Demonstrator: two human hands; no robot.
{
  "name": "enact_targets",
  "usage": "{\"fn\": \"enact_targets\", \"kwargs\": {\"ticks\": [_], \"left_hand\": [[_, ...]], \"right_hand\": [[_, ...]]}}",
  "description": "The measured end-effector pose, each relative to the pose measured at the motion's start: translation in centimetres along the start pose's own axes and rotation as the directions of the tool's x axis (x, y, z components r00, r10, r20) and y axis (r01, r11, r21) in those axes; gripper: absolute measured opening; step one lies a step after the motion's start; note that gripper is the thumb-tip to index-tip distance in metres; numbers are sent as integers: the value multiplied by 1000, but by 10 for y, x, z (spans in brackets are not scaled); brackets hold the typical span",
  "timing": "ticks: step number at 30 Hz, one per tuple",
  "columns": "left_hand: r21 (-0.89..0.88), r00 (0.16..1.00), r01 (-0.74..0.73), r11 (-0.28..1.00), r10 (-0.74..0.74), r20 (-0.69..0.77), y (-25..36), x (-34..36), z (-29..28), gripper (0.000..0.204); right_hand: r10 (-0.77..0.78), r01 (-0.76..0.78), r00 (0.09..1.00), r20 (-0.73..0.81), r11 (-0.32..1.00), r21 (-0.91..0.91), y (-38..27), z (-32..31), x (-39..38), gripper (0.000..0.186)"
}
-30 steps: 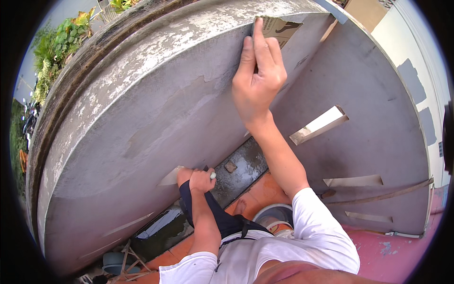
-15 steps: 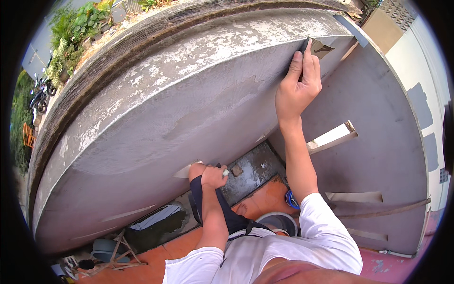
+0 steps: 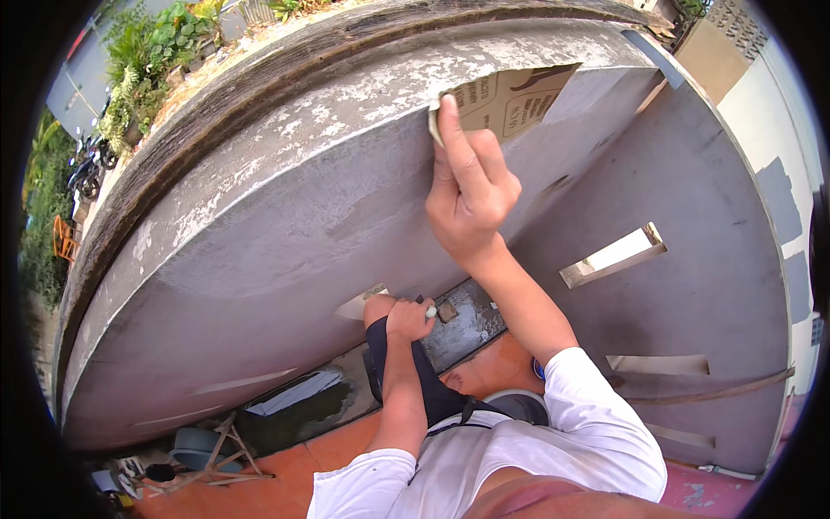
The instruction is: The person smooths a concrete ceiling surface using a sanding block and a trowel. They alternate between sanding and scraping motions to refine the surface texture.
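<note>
My right hand (image 3: pixel 467 182) grips a flat brown piece of printed cardboard (image 3: pixel 510 102) at the upper edge of the grey plastered wall (image 3: pixel 259 259), with raised fingers closed at the sheet's left end. The wall's pale top band is flaked and patchy. Low in the middle, my left hand (image 3: pixel 409 318) is closed on a tool with a pale round handle (image 3: pixel 430 311), beside my bent knee (image 3: pixel 378 307). The rest of that tool is mostly hidden. A slot (image 3: pixel 353 303) in the wall shows behind the knee.
A slotted grey side wall (image 3: pixel 709 259) stands at right. Below are a wet dark ledge (image 3: pixel 294 415), a small block (image 3: pixel 446 311), orange tiles (image 3: pixel 337 441), a grey bucket (image 3: pixel 510 400), a stool frame (image 3: pixel 225 458) and a basin (image 3: pixel 194 450). Plants (image 3: pixel 164 43) and motorbikes (image 3: pixel 86 169) are beyond the wall.
My right hand has moved leftward along the wall's upper edge since half a second ago, and much more of the cardboard now shows. My left hand stays low by my knee.
</note>
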State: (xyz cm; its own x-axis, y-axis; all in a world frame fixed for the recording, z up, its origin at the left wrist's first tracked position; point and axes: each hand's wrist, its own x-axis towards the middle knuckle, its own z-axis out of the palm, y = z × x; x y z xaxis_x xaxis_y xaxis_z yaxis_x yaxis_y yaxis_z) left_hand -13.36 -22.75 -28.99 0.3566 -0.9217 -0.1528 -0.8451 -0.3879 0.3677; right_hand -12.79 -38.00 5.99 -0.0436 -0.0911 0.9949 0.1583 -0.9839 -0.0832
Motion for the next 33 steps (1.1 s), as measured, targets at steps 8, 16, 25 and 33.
{"fn": "enact_targets", "kwargs": {"ticks": [8,16,25,33], "left_hand": [[-18,997,-26,999,24,-75,3,3,4,26],[-33,998,-5,999,3,-56,5,-4,0,25],[-106,982,36,994,-55,-182,22,-14,-19,39],[-139,957,41,989,-79,-280,17,-15,-25,35]], "right_hand": [[150,-150,989,19,988,42,-27,1,-1,42],[130,-133,991,-30,977,-164,20,-17,1,47],[195,-243,956,220,945,219,-97,16,-12,47],[449,-680,727,519,375,629,-85,-74,-13,27]]}}
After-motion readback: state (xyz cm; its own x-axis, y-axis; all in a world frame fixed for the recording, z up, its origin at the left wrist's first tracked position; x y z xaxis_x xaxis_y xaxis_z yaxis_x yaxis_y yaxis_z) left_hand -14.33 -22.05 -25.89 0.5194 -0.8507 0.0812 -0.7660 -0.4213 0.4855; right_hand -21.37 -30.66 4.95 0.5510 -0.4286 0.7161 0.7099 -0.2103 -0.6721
